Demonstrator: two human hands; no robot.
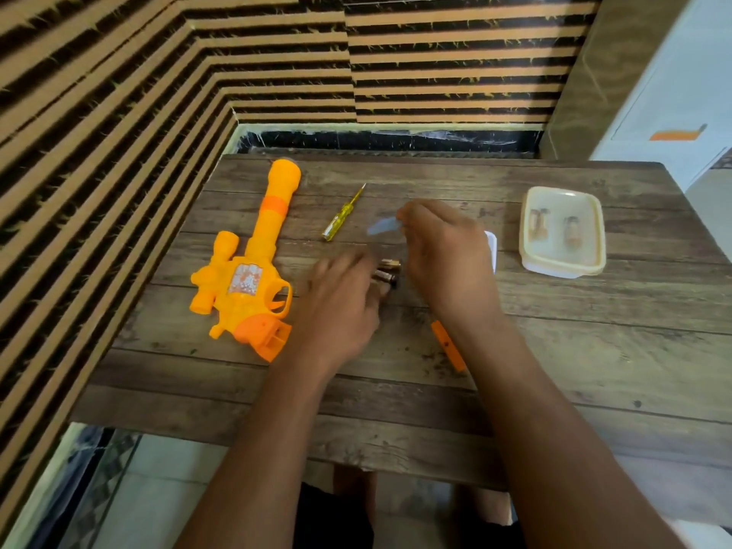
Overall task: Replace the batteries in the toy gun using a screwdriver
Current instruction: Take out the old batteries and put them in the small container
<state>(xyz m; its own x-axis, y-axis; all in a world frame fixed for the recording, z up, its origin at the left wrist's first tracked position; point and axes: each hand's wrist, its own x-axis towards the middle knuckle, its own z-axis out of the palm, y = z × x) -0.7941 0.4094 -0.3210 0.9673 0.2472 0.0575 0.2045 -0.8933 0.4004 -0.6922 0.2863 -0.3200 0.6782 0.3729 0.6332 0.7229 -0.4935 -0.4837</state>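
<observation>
Wood-grain worktop (pixel 574 370). The moulded yellow-orange plastic toy gun (pixel 253 279) lies at left, barrel pointing far, with the slim clear-handled screwdriver (pixel 342 213) to its right. Cylindrical batteries (pixel 387 272) lie between the hands. The right hand (pixel 445 259) pinches a pale translucent strip (pixel 382 225) in its fingers. The left hand (pixel 340 311) is blurred, so its grip cannot be told.

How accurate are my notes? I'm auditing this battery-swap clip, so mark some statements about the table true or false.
1. The screwdriver lies on the table, in neither hand. True.
2. The left hand holds the toy gun. False: the gun lies untouched, left of that hand.
3. The orange battery cover is fitted on the gun. False: it lies on the table by the right forearm.
4. The right hand pinches a pale, blurred piece. True.
5. The lidded container sits on the table's right side. True.
</observation>
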